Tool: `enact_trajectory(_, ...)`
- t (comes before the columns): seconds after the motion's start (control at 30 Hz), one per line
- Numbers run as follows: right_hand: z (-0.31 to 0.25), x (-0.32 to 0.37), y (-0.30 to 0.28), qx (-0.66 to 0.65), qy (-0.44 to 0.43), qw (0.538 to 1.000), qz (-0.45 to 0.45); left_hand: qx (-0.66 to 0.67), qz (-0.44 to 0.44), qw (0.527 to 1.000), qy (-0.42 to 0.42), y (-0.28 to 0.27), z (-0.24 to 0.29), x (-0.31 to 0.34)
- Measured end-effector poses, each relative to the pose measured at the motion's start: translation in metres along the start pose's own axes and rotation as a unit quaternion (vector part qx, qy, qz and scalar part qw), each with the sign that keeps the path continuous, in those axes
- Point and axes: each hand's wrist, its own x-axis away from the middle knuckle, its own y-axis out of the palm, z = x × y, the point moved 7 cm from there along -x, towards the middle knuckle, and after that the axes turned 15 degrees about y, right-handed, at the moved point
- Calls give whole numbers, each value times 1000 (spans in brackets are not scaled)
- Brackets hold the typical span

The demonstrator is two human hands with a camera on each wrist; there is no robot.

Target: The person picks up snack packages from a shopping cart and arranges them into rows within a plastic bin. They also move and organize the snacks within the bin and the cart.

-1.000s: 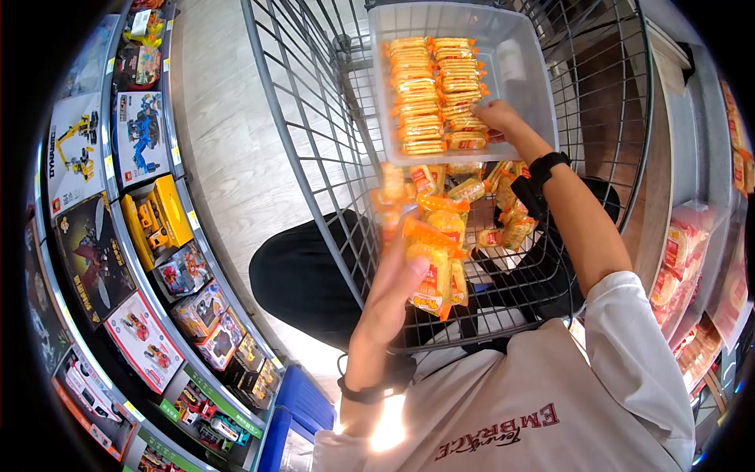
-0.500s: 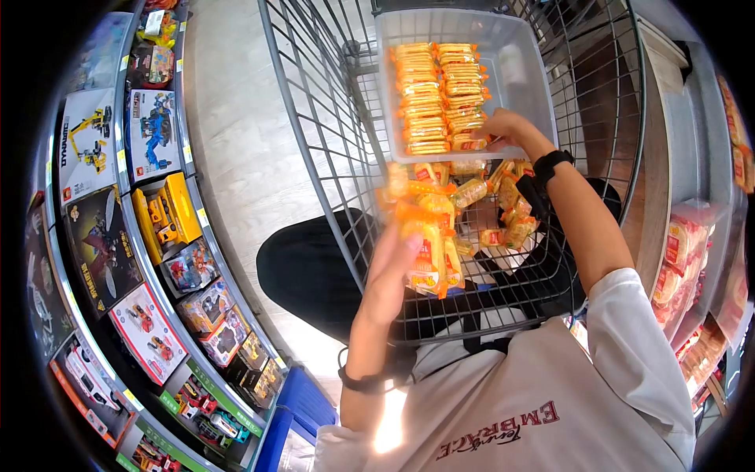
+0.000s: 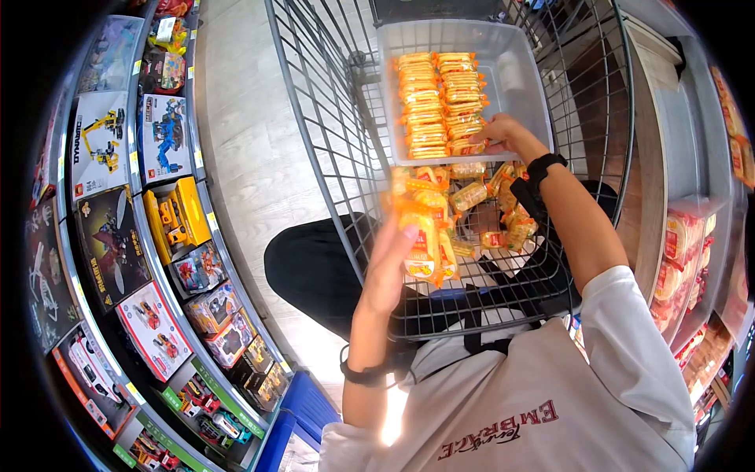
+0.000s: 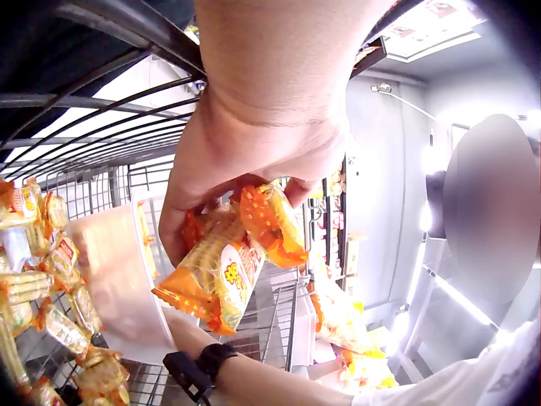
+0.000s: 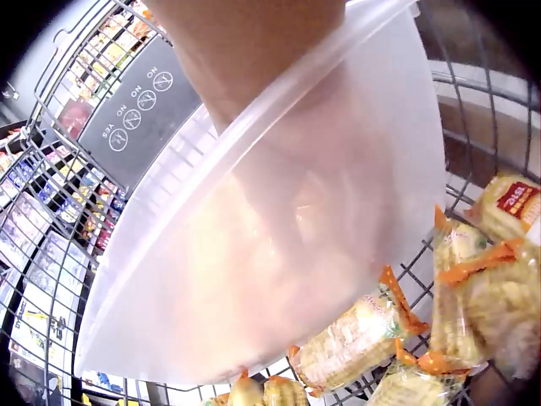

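Observation:
My left hand [image 3: 385,263] holds a bunch of orange-and-yellow cracker packets [image 3: 422,248] over the near part of the cart, the thumb across the front packet. In the left wrist view the fingers curl round these clear-and-orange wrapped packets [image 4: 221,266]. My right hand [image 3: 507,134] reaches into the near right corner of a translucent plastic bin [image 3: 525,102]. Its fingertips are at the near end of the right row of packets [image 3: 464,102]; a second row [image 3: 421,110] stands beside it. The right wrist view shows those fingers only dimly through the bin wall [image 5: 321,279], so their grip cannot be told.
Loose packets [image 3: 515,224] lie on the wire floor of the shopping cart [image 3: 314,145], nearer than the bin. Shelves of boxed toys [image 3: 165,138] run along the left. More bagged food [image 3: 680,252] stands at the right. A blue container [image 3: 307,405] is low on the left.
My left hand has drawn slightly up and left with its packets. The right hand has shifted a little lower, its fingers now at the end packet of the right row.

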Motion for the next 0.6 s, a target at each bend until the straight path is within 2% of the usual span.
enact_trajectory(0.1, -1, 2, 1, -39, -12, 999, 24, 2, -14, 1000, -7, 0, -1, -1)
enact_trajectory(0.17, 7, -23, 9, -62, 7, 998, -19, 0, -11, 1000, -2, 1, -1, 0)
enact_trajectory(0.2, 7, -26, 5, -61, 5, 998, -19, -1, -5, 1000, 0, 0, -1, 0)
enact_trajectory(0.27, 9, -29, 4, -91, -17, 993, -72, -3, -3, 1000, 2, 0, 0, 1)
enact_trajectory(0.37, 14, -42, -5, -137, -17, 987, -87, -6, -1, 1000, 7, -1, -1, 0)
enact_trajectory(0.4, 12, -38, -5, -137, -16, 987, -87, -9, -1, 1000, 11, 0, -2, -1)
enact_trajectory(0.47, 14, -25, -13, -155, 12, 988, -6, -10, 0, 1000, 7, 0, -2, -1)
enact_trajectory(0.57, 29, -92, -6, -109, 49, 993, -14, -8, -3, 1000, 1, -1, 0, 0)
enact_trajectory(0.6, 27, -79, -4, -109, 49, 993, -14, -4, -7, 1000, -1, -1, 0, 0)
